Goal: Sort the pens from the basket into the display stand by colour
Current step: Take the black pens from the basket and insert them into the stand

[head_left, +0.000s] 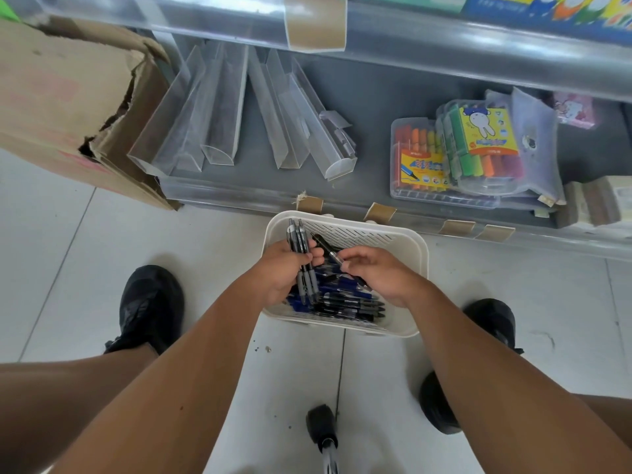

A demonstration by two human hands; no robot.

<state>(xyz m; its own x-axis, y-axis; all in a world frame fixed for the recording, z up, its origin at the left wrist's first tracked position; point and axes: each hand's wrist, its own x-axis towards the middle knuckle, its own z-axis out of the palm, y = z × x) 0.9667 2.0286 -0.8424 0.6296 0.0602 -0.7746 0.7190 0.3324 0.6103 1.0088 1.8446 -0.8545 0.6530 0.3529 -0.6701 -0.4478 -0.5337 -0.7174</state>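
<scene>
Forearms: reaching forward from lower frame, both ending over the basket.
Floor [85, 268]: lying pale and tiled under everything, carrying specks of debris below the basket.
Shelf [376, 107]: running grey along the top, fronted by a clear lip patched with brown tape.
Cardboard box [61, 104]: sitting torn at upper left, touching the shelf's left end.
Clear dividers [239, 114]: lying loose on the shelf in a fanned pile, well apart from the basket.
Marker packs [472, 152]: stacking in clear cases on the shelf at right.
Basket [419, 268]: sitting white on the floor just in front of the shelf lip, between two black shoes.
Shoes [150, 306]: standing left and right of the basket.
Left hand [284, 271]: gripping a bundle of black pens [301, 244], fingers curled round them, tips pointing toward the shelf.
Right hand [379, 271]: pinching one black pen [326, 248] at the fingertips, angling it toward the bundle.
Loose pens [345, 299]: lying blue and black mixed in the basket bottom, under both hands.
Display stand: cannot tell which item.
</scene>
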